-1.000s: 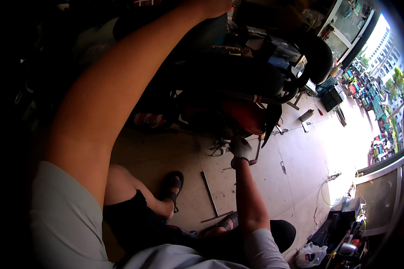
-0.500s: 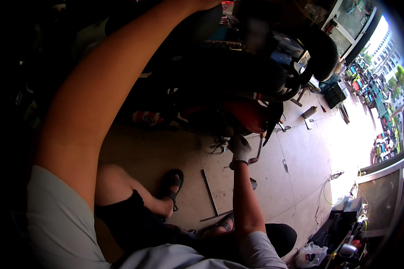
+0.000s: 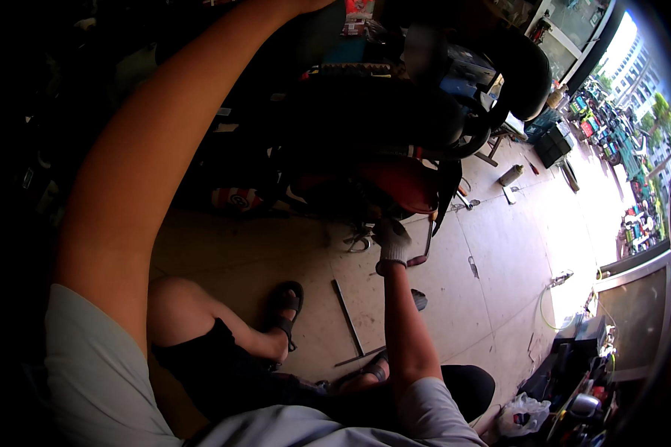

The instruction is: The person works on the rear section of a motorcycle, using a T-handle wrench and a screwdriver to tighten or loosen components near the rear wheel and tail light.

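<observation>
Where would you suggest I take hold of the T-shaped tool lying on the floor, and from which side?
I would grip the T-shaped tool midway along its long bar, coming from above with fingers across it: it lies flat, with floor showing along both sides, whereas its crossbar runs close to a foot.

In your head view, your left arm [image 3: 130, 156] stretches up toward twelve o'clock, where your left hand [image 3: 313, 4] is cut off by the top edge. Your gloved right hand [image 3: 393, 240] is near the centre, at the underside of a dark vehicle [image 3: 365, 119] with a red panel [image 3: 404, 186]; what it grips is too dark to tell. Just beside it, toward three o'clock, is a bent bar [image 3: 419, 260]. On the floor [image 3: 514, 246], you have a T-shaped bar [image 3: 348, 316] at six and a bottle [image 3: 510, 176] between two and three.
</observation>
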{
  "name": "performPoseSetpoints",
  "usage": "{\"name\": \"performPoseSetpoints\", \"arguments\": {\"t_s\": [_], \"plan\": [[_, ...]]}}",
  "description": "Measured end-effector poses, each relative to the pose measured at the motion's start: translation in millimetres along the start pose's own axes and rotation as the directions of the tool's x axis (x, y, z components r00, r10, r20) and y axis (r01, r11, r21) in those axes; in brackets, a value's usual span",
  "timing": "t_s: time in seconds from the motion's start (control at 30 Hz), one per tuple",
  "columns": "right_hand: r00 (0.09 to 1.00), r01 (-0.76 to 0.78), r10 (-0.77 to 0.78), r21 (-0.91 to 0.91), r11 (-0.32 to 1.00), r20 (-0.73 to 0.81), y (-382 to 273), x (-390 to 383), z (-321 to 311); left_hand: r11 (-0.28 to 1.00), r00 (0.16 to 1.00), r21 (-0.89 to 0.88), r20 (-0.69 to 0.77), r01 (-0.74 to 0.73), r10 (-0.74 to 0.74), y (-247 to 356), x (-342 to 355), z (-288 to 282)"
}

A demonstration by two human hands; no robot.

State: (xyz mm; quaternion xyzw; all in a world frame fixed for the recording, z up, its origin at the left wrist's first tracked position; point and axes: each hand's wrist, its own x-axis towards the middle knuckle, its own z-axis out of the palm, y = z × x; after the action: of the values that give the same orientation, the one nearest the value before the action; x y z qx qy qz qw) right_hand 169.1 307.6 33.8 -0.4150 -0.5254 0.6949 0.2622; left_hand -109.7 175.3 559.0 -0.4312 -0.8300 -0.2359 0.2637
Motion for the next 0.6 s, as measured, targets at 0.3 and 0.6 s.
{"name": "performPoseSetpoints", "arguments": {"t_s": [0.3,0.6], "plan": [[1.0,-0.016,0.017,-0.051,0.999,0.001,6,-9,-34,0.987,0.997,-0.15,0.055,0.066,-0.058,0,0,-4],[0.984,-0.176,0.118,-0.729,0.661,-0.13,121,-76,-172,0.991,0.988,-0.015,-0.081,-0.13,0.128,-9,3,9]]}}
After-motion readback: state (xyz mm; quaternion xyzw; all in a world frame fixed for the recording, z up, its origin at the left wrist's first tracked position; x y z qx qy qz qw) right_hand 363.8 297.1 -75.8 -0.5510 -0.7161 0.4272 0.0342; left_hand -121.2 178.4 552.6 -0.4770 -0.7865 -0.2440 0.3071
